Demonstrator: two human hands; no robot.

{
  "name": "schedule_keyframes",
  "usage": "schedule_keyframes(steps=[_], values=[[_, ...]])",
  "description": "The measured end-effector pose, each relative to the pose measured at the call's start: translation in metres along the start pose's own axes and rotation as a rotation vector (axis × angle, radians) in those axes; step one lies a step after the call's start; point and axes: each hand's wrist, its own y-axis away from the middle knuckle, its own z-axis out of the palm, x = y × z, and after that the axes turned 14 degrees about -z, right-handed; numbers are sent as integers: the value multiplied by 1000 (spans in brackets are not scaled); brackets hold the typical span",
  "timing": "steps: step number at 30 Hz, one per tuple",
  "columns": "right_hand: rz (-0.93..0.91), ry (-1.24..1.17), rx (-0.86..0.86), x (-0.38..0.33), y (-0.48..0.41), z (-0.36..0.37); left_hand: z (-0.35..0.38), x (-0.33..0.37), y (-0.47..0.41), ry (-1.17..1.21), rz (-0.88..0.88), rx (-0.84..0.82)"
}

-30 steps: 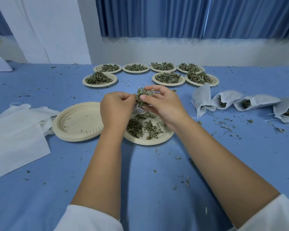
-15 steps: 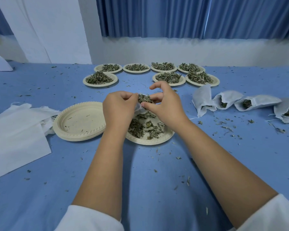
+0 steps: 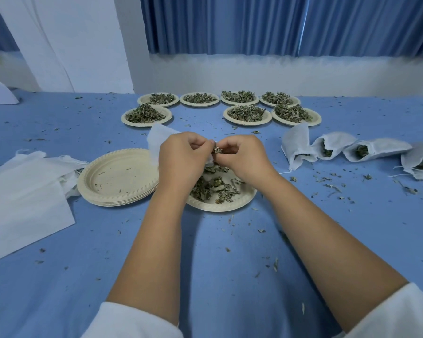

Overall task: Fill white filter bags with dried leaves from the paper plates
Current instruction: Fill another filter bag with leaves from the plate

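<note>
No text, label, brand, number or sign can be read; the paper plates [image 3: 96, 189], white filter bags [image 3: 386, 149] and blue tablecloth [image 3: 217, 276] are plain.

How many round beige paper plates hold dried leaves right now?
8 beige paper plates with leaves: four in the back row, three in the second row, one nearest the camera, partly hidden. The stack of empty plates at left isn't counted.

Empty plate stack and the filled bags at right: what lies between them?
Head view: the leaf plate, and above it the left hand gripping a filter bag and the right hand pinching dried leaves.
</note>
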Motion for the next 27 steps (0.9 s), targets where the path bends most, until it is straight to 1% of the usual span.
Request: schedule_keyframes(steps=[3, 6, 10, 12, 14, 16, 20, 23, 25, 27], values=[[28, 44, -20, 1, 1, 0, 2, 1, 3, -48, 22, -67], [36, 68, -51, -2, 1, 0, 3, -1, 2, -36, -8, -83], [95, 18, -231, -5, -2, 0, 2, -5, 2, -42, -53, -33], [141, -38, -272, -6, -2, 1, 1, -6, 1, -47, -65, -21], [136, -30, -250, -4, -2, 4, 1, -6, 2, -44, -76, -20], [119, -46, -175, -4, 1, 7, 0, -5, 2, -34, -81, -32], [185, -276, -47, -1, 4, 4, -3, -3, 2, 44, -98, -77], [238, -315, 34, 4, 3, 3, -4, -2, 2, 117, -123, -118], [345, -347, 21, 7, 1, 2, -5, -1, 3, 146, -142, -126], [440, -485, -44, 6, -1, 1, -6, 0, 3, 168, -158, -126]])
